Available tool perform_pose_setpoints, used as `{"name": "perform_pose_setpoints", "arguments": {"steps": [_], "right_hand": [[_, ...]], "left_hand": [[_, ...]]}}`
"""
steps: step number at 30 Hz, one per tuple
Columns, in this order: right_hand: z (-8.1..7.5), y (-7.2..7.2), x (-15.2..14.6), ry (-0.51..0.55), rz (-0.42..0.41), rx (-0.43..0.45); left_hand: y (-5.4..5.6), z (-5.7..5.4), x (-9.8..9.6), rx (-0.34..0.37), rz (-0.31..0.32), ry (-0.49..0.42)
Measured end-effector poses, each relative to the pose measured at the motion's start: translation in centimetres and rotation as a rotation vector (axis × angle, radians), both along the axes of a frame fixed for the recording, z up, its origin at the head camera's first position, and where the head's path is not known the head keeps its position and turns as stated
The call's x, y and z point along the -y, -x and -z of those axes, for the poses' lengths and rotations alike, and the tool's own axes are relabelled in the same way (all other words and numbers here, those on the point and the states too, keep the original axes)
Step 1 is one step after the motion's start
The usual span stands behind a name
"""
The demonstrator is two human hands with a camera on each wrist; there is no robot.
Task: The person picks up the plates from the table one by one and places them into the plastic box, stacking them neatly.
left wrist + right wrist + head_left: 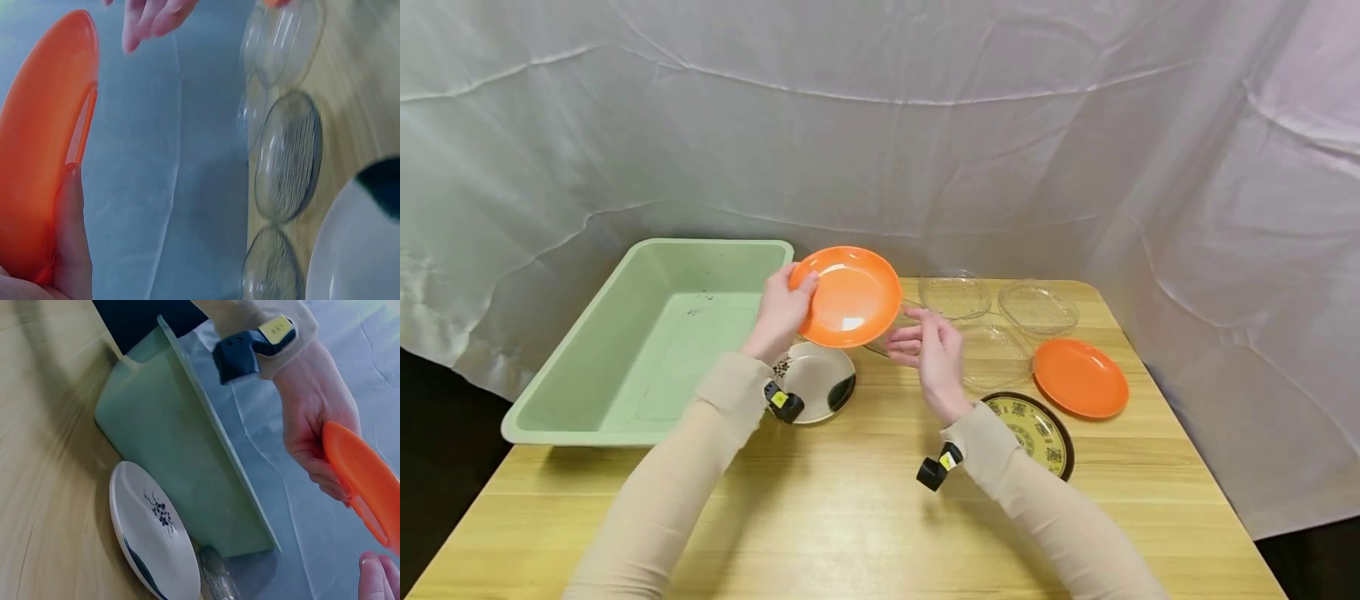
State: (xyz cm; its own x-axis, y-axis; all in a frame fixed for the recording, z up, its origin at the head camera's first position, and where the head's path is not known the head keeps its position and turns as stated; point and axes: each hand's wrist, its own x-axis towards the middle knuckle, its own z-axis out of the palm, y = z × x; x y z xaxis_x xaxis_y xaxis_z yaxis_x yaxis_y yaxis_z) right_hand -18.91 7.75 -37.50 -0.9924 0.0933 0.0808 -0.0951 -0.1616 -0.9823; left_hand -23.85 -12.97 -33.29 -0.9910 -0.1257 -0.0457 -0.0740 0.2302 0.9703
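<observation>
My left hand grips an orange plate by its left rim, thumb on the upper face, and holds it up above the table. In the left wrist view the plate shows edge-on. To its right, my right hand hangs in the air with fingers extended towards the plate, apart from it and holding nothing. Below the left hand lies a white plate with a dark green patch and a small dark plant pattern. A yellow patterned plate with a dark rim lies partly behind the right forearm.
A large light green tub stands at the left. Several clear glass dishes lie at the back right, one partly hidden by the raised plate. A second orange plate lies at the right. A grey curtain hangs behind the table.
</observation>
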Motion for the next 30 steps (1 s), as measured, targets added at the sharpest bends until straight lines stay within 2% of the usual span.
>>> {"name": "perform_pose_setpoints", "arguments": {"steps": [8, 16, 24, 30], "right_hand": [[0.5, -0.3, 2.4, -0.064, -0.036, -0.062], [0.9, -1.1, 5.1, -0.149, -0.116, -0.127], [1.4, -2.1, 7.8, -0.256, -0.259, -0.236], [2.0, -2.8, 9.1, -0.411, -0.361, -0.296]], "left_hand": [[0.7, -0.7, 4.1, 0.021, -0.056, -0.002], [1.2, -0.4, 8.2, 0.045, -0.144, -0.014], [1.6, 0.8, 12.3, 0.073, -0.183, -0.027], [1.8, 2.0, 15.1, 0.117, -0.203, 0.021]]}}
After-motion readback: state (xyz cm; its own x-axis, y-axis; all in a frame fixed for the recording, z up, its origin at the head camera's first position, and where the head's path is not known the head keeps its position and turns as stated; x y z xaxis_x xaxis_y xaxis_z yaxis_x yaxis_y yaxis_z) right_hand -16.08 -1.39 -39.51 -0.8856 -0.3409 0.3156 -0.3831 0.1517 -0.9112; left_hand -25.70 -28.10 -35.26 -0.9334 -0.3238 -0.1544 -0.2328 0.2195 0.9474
